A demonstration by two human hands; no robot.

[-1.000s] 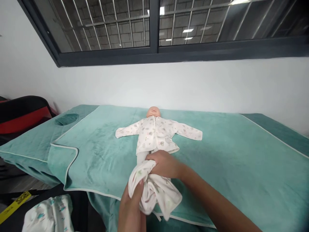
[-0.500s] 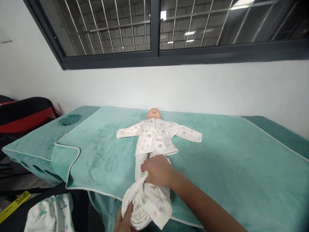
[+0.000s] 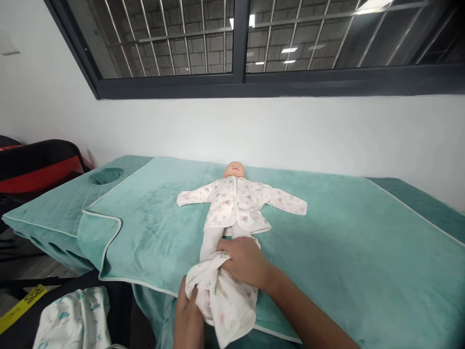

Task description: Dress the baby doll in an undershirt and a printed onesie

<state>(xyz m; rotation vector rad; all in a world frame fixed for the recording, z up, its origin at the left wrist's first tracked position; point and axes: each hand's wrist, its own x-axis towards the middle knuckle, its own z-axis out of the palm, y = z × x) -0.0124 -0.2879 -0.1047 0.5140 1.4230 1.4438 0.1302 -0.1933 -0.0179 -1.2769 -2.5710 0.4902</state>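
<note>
A baby doll [image 3: 233,170] lies on its back on a teal towel [image 3: 152,218], dressed in a white printed top [image 3: 238,203] with sleeves spread out. Its pale legs [image 3: 209,242] point toward me. Over the doll's feet I hold bunched white printed trousers [image 3: 221,300]. My right hand [image 3: 245,261] is closed on the upper edge of that cloth, near the doll's shins. My left hand [image 3: 187,317] grips the cloth's lower left side from below, at the near edge of the bed.
The towel covers a teal padded bed [image 3: 43,213] with a face hole [image 3: 105,175] at the left end. A black and red chair [image 3: 36,169] stands left. Another printed white garment [image 3: 72,320] lies at lower left, beside a yellow strip [image 3: 22,308]. A white wall and barred window rise behind.
My left hand dropped low, then came back up along the cloth's left side. My right hand stays on the bunched trousers near the doll's legs. The view shifted slightly.
</note>
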